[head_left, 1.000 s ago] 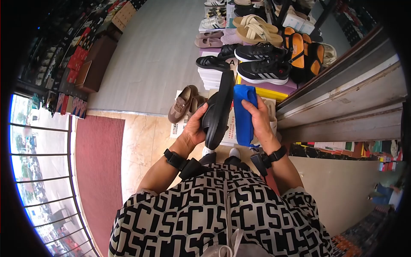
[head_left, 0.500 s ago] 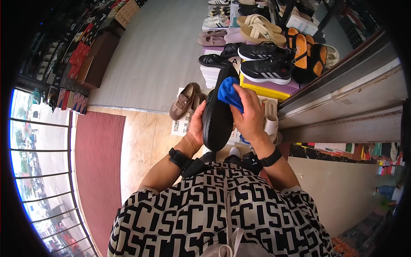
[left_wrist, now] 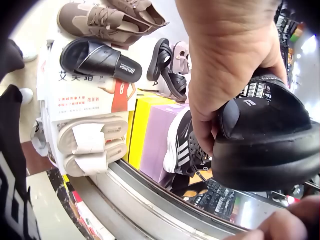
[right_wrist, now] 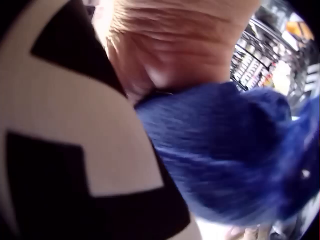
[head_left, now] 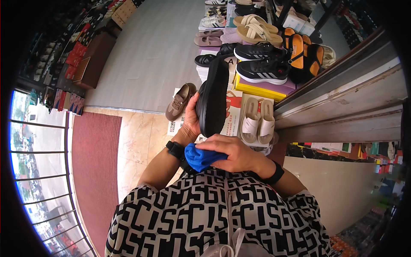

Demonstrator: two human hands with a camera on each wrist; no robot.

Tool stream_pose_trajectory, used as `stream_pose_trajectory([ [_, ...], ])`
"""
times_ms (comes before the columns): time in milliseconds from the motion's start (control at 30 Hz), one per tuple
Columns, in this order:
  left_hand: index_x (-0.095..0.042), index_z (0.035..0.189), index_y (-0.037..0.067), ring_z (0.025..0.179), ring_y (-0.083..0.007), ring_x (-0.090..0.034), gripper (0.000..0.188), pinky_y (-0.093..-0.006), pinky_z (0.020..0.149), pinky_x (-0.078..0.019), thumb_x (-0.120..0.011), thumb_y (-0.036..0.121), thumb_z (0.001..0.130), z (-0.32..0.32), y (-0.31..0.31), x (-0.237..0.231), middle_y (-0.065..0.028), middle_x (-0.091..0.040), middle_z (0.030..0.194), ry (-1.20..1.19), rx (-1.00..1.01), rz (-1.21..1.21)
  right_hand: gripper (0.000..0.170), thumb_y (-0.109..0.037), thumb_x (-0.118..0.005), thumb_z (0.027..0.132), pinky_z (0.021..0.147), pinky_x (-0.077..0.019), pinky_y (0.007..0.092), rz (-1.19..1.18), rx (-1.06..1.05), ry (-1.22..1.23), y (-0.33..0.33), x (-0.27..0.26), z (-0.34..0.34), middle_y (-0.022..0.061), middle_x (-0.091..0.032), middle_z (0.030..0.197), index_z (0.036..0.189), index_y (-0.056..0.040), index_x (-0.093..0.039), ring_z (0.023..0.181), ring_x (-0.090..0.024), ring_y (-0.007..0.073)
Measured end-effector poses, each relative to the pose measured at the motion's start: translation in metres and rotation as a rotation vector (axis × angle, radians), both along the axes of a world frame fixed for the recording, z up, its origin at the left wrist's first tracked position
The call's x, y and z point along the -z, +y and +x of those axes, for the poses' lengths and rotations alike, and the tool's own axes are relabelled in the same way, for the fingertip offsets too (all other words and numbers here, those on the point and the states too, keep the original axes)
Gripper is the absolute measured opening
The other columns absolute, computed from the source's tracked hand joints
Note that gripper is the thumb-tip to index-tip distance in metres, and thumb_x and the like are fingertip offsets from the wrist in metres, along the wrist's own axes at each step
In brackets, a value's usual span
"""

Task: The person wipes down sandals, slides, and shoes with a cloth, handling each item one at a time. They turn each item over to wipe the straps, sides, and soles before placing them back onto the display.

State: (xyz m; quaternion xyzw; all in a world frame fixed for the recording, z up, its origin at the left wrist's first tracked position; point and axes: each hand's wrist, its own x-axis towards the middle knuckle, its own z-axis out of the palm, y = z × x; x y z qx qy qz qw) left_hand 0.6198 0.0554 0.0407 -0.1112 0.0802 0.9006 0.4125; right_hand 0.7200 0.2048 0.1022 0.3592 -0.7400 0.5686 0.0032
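Observation:
My left hand point(head_left: 191, 120) grips a black thick-soled slide sandal point(head_left: 216, 98) by its strap side, with the sole facing right in the head view. In the left wrist view the thick edge point(left_wrist: 265, 165) of that sandal shows under my fingers. Bunched in my right hand point(head_left: 235, 154) is a blue cloth point(head_left: 199, 158), close below the sandal's lower end and near my shirt. The cloth fills much of the right wrist view, where my right fingers are mostly hidden. A similar black slide point(left_wrist: 100, 60) lies on a white box in the left wrist view.
Beige slides with white straps point(head_left: 257, 122) and brown lace-up shoes point(head_left: 180, 102) stand around the white box. Black striped sneakers point(head_left: 262, 70) sit on purple and yellow boxes. A metal door track point(head_left: 342, 107) runs along the right, and a red mat point(head_left: 96, 171) lies at left.
My right hand first held the cloth spread beside the sandal, then pressed it to the sole's upper part. Now it is lower and nearer my body, with the cloth bunched.

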Motion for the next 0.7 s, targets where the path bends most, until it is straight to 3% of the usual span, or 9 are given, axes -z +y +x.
stream_pose_trajectory([
  [33,-0.046,0.134,0.008,0.112,-0.0376,-0.055,0.066,-0.0545,0.097,-0.0445,-0.052,0.053,0.086,-0.003,-0.002,0.006,-0.0196,-0.054,0.126,-0.001,0.000,0.000,0.050,-0.014,-0.072,0.076,0.082,-0.0498,0.0312,-0.138,-0.048,-0.240,0.007,-0.003,-0.002,0.0074,-0.059,0.099,0.124,-0.0116,-0.056,0.091,-0.061,0.0207],
  [100,-0.046,0.134,0.008,0.112,-0.0356,-0.056,0.064,-0.0523,0.100,-0.0426,-0.056,0.049,0.086,-0.008,-0.008,0.021,-0.0190,-0.055,0.126,0.122,-0.042,-0.159,0.048,-0.022,-0.067,0.086,0.079,-0.0494,0.0268,-0.392,0.279,-0.610,0.016,-0.014,-0.007,0.0040,-0.060,0.100,0.126,-0.0036,-0.050,0.090,-0.059,0.0125],
  [200,-0.047,0.131,0.009,0.110,-0.0282,-0.058,0.055,-0.0434,0.100,-0.0439,-0.061,0.038,0.087,-0.011,-0.012,0.031,-0.0154,-0.057,0.123,0.178,-0.060,-0.242,0.043,-0.024,-0.065,0.087,0.074,-0.0495,0.0244,-0.485,0.371,-0.750,0.036,-0.015,-0.027,0.0050,-0.061,0.099,0.121,-0.0015,-0.052,0.086,-0.059,0.0109],
  [267,-0.047,0.130,0.007,0.108,-0.0244,-0.059,0.052,-0.0390,0.098,-0.0462,-0.062,0.032,0.087,-0.008,-0.012,0.033,-0.0127,-0.058,0.122,0.232,-0.090,-0.313,0.040,-0.025,-0.065,0.086,0.070,-0.0494,0.0230,-0.514,0.276,-1.002,0.040,-0.011,-0.031,0.0045,-0.061,0.098,0.117,-0.0020,-0.054,0.082,-0.059,0.0095],
  [367,-0.042,0.134,0.010,0.112,-0.0218,-0.055,0.057,-0.0367,0.096,-0.0455,-0.062,0.038,0.088,-0.003,-0.006,0.038,-0.0106,-0.055,0.125,0.352,-0.168,-0.495,0.042,-0.025,-0.065,0.085,0.070,-0.0493,0.0230,-0.384,0.317,-1.015,0.040,0.003,-0.032,0.0046,-0.061,0.097,0.118,-0.0011,-0.053,0.081,-0.059,0.0101],
  [400,-0.041,0.135,0.008,0.115,-0.0222,-0.053,0.063,-0.0370,0.099,-0.0427,-0.054,0.049,0.090,-0.002,-0.004,0.039,-0.0119,-0.054,0.126,0.397,-0.162,-0.548,0.043,-0.024,-0.066,0.083,0.071,-0.0497,0.0245,-0.381,0.334,-1.013,0.040,0.014,-0.033,0.0048,-0.062,0.096,0.118,-0.0017,-0.053,0.081,-0.059,0.0109],
  [500,-0.038,0.137,0.005,0.116,-0.0228,-0.052,0.070,-0.0371,0.101,-0.0401,-0.043,0.059,0.092,-0.001,0.002,0.052,-0.0129,-0.053,0.128,0.332,-0.148,-0.529,0.042,-0.020,-0.065,0.081,0.072,-0.0504,0.0270,-0.379,0.403,-1.027,0.046,0.047,-0.032,0.0054,-0.062,0.095,0.118,-0.0023,-0.053,0.081,-0.060,0.0130],
  [533,-0.036,0.138,0.002,0.116,-0.0228,-0.052,0.076,-0.0362,0.102,-0.0393,-0.036,0.063,0.092,0.002,0.007,0.050,-0.0131,-0.052,0.129,0.312,-0.135,-0.633,0.042,-0.020,-0.065,0.081,0.072,-0.0504,0.0270,-0.373,0.397,-1.040,0.050,0.062,-0.033,0.0054,-0.062,0.095,0.118,-0.0023,-0.053,0.081,-0.060,0.0130],
  [700,-0.051,0.129,0.004,0.111,-0.0201,-0.055,0.072,-0.0324,0.099,-0.0404,-0.035,0.063,0.092,0.012,0.028,0.116,-0.0111,-0.057,0.123,0.141,-0.065,-0.726,0.038,-0.017,-0.064,0.078,0.071,-0.0517,0.0305,-0.421,0.434,-1.384,0.068,0.138,-0.029,0.0071,-0.062,0.093,0.112,-0.0033,-0.057,0.080,-0.061,0.0166],
])
